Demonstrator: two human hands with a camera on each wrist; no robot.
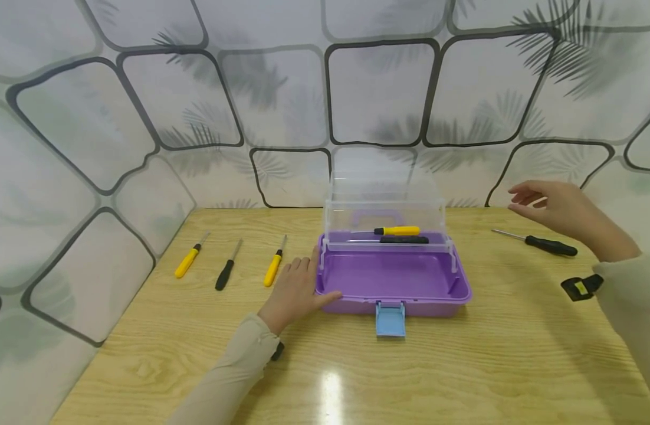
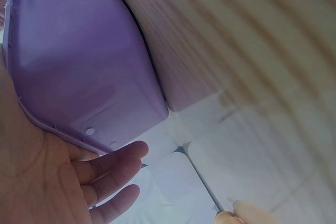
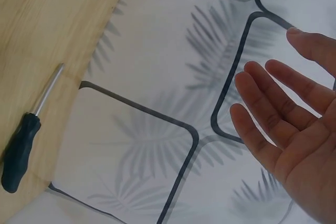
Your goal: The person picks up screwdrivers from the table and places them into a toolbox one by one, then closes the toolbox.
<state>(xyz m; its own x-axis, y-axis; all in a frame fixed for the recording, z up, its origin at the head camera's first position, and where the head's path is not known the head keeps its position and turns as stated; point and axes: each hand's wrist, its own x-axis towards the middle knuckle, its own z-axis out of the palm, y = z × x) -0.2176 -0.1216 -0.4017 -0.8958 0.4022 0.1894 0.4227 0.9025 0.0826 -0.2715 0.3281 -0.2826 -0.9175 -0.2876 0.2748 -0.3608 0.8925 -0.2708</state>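
My left hand (image 1: 298, 289) rests against the left end of a purple toolbox (image 1: 391, 306), thumb over its front rim and fingers straight along the side. In the left wrist view, the palm and fingers lie along the rim of the toolbox (image 2: 79, 61). The clear lid (image 1: 383, 186) stands raised at the back. A yellow-handled screwdriver (image 1: 401, 231) and a black-handled screwdriver (image 1: 404, 240) lie in the toolbox's rear part. Raised over the table at the right, my right hand (image 1: 561, 209) holds nothing, fingers relaxed. Below it lies another black-handled screwdriver (image 1: 552, 245), also seen in the right wrist view.
Left of the toolbox lie a yellow-handled screwdriver (image 1: 188, 261), a black-handled one (image 1: 225, 274) and a second yellow-handled one (image 1: 273, 268). A light blue latch (image 1: 390, 321) hangs down at the toolbox front. A patterned wall (image 1: 282, 88) borders the wooden table (image 1: 436, 366).
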